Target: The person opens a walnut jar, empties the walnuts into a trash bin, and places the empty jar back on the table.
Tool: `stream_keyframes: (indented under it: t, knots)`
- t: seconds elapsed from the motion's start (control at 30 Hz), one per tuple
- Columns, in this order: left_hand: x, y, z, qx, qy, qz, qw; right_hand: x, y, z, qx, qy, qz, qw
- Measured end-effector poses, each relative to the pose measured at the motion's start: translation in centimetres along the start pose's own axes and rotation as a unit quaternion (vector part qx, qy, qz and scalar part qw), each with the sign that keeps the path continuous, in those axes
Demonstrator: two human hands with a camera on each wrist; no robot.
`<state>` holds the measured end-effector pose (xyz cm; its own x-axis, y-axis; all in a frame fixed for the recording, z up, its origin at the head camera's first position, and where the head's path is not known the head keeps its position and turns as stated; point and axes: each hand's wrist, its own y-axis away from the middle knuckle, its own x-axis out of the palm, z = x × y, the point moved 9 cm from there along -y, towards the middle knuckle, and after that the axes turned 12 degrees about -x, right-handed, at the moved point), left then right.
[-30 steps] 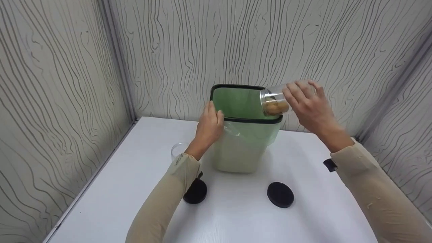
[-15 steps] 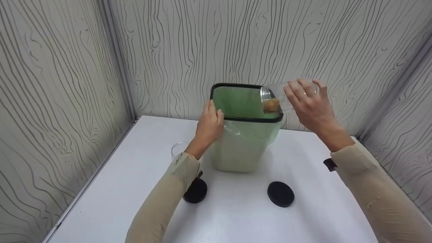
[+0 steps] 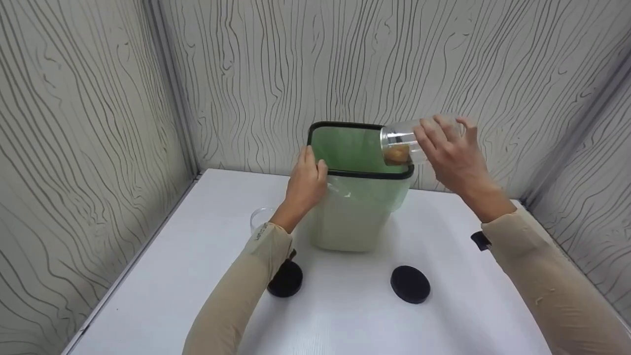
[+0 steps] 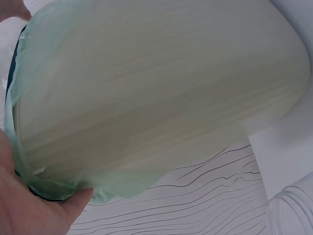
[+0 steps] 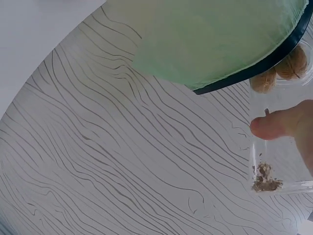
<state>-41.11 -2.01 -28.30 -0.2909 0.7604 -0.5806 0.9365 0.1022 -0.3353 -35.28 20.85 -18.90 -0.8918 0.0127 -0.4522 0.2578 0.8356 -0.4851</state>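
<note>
A trash bin (image 3: pixel 349 227) with a black rim stands on the table, lined with a green bag (image 3: pixel 345 148) folded over its edge. My left hand (image 3: pixel 307 180) grips the rim at the left front, thumb (image 4: pixel 78 203) on the outside over the bag. In my right hand (image 3: pixel 451 153) is a clear jar (image 3: pixel 419 133), tipped sideways with its mouth over the bin's right side. Walnuts (image 5: pixel 292 63) lie inside near the mouth, and brown crumbs (image 5: pixel 266 178) sit by the jar's base. How deep the bin is filled is hidden.
Two black round lids (image 3: pixel 410 284) lie in front of the bin, one partly behind the left sleeve (image 3: pixel 246 291). A second clear jar (image 3: pixel 260 217) stands left of the bin, partly covered by the left wrist. Patterned walls (image 3: pixel 276 74) enclose the white table (image 3: pixel 345 315).
Fewer walnuts show in the tipped jar than a second ago. Both hands have stayed nearly in place, the right one shifting the jar only slightly.
</note>
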Motion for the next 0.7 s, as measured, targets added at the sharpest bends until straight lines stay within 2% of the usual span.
stream_keyframes:
  t: [0.37,0.6,0.7]
  knots:
    - [-0.03,-0.11,-0.08,-0.001,0.001,-0.001,1.0,0.01,0.22,-0.07,0.014,0.011,-0.017,1.0]
    - [0.06,-0.03,0.11,-0.008,-0.002,0.003,1.0,0.75,0.4,-0.11,0.031,0.007,0.023,0.999]
    - [0.07,-0.02,0.14,-0.011,-0.001,0.005,0.9999,0.79,0.46,-0.17,0.035,-0.002,0.018,0.999]
